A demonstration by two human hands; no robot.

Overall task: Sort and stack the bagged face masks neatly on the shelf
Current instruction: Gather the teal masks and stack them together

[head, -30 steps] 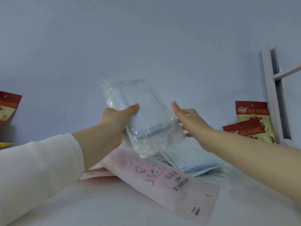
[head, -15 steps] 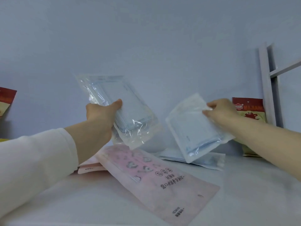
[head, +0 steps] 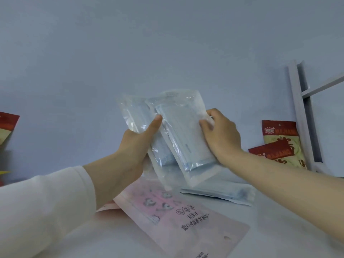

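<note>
Two clear bags of blue face masks are held up above the white shelf (head: 279,229), in front of a plain pale back wall (head: 167,43). The rear mask bag (head: 135,112) is gripped by the left hand (head: 134,146), with the thumb laid across its front and the fingers hidden behind it. The front mask bag (head: 184,131) is pinched at its right edge by the right hand (head: 221,135), whose fingers are curled round the plastic. The front bag is laid over the right part of the rear one, so that the two overlap and touch. Both are tilted, their tops leaning to the left. The hands are kept close together, with only the width of the front bag between them.

A white sleeve (head: 46,202) is worn on the left arm, while the right forearm is bare.

Beneath the hands, a pink printed mask bag (head: 186,216) lies flat on the shelf, and the edge of a second pink bag (head: 108,206) can be seen under it at the left. A further blue mask bag (head: 223,190) lies flat behind the pink one, just below the raised pair.

At the right, two red snack packets (head: 279,138) are propped near a white shelf upright (head: 301,118). Another red packet (head: 7,127) is cut off by the left edge.
</note>
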